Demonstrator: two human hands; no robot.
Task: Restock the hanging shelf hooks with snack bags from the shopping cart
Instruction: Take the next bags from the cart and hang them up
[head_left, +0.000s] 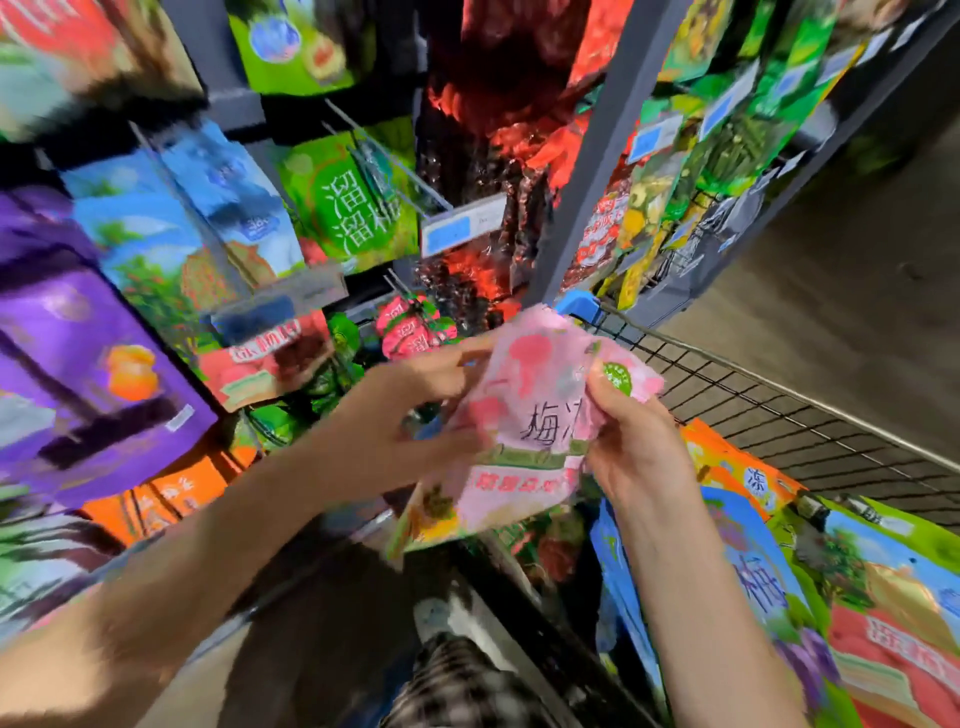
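Observation:
Both my hands hold one pink snack bag (524, 436) in front of the shelf, just above the cart's near left corner. My left hand (405, 415) pinches its left edge with thumb and fingers. My right hand (631, 441) grips its upper right corner, thumb on the green round sticker. Behind the bag, matching pink bags (415, 327) hang on a low hook. A bare metal hook (384, 156) with a blue price tag (460, 226) sticks out above them. The wire shopping cart (779, 415) stands at the right with more bags inside.
Purple (88, 374), blue (208, 208), green (353, 202) and dark red (488, 171) bags hang on the shelf at left and centre. A grey upright post (587, 171) divides the shelf sections. Orange, blue and green bags (857, 597) lie in the cart. Brown floor (857, 291) lies at right.

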